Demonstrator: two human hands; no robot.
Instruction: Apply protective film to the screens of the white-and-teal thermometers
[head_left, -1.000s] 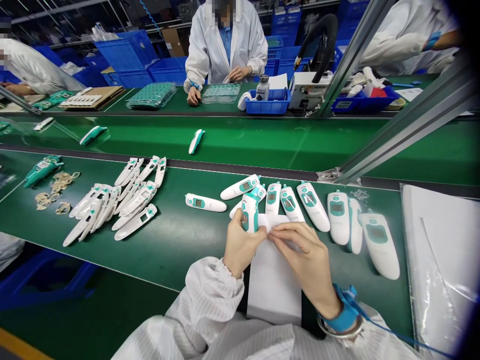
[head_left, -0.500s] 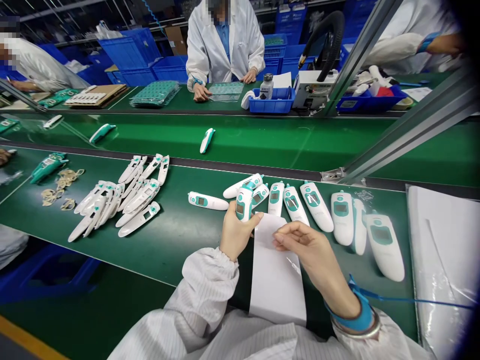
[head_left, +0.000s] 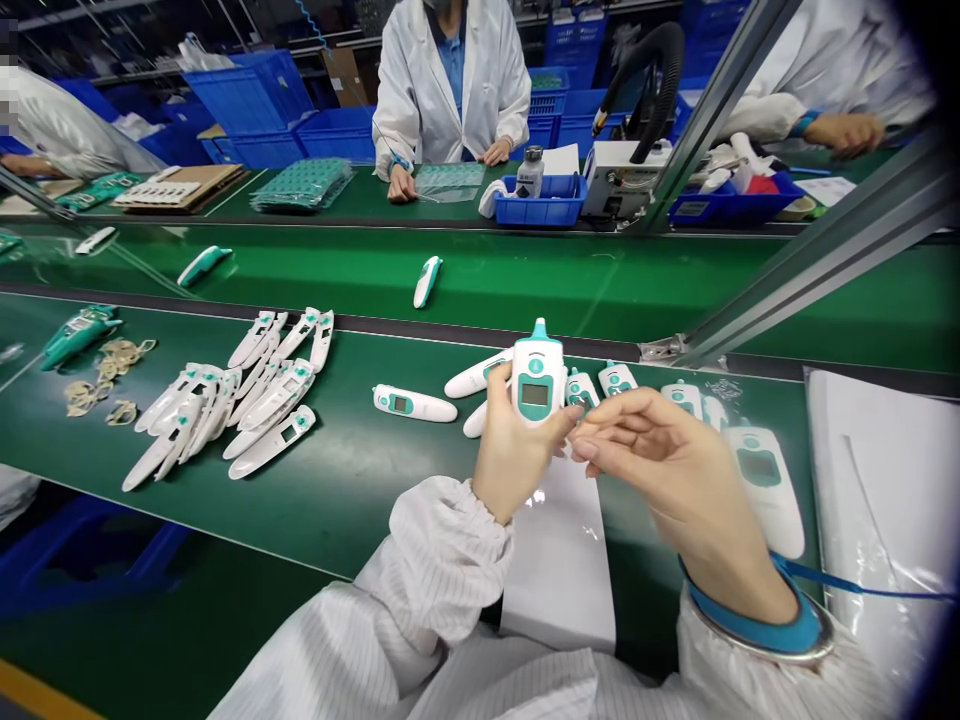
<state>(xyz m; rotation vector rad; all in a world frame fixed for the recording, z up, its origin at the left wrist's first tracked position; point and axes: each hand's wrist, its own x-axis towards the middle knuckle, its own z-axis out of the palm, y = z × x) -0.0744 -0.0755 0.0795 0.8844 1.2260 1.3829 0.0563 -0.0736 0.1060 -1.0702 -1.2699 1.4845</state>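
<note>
My left hand (head_left: 514, 455) is closed around a white and teal ear thermometer (head_left: 537, 375), held upright with its grey screen and buttons facing me and the probe tip pointing up. My right hand (head_left: 667, 465) is at its lower right with thumb and fingertips pinched together; whatever is between them is too small to make out. Below both hands lies a white sheet (head_left: 562, 570) with small shiny clear bits near its upper end. Several more thermometers lie behind my hands, partly covered, among them one at the right (head_left: 766, 490).
One thermometer (head_left: 414, 403) lies alone left of my hands. Farther left are piled white casing halves (head_left: 274, 400) and pale rubber bands (head_left: 112, 370). A green conveyor (head_left: 322, 270) runs beyond the bench, with a co-worker (head_left: 454, 90) across it. A metal post (head_left: 810, 270) slants at the right.
My left hand has lifted the thermometer up and to the right, closer to me. My right hand has moved off the white sheet to beside the thermometer. The conveyor thermometer has shifted slightly right.
</note>
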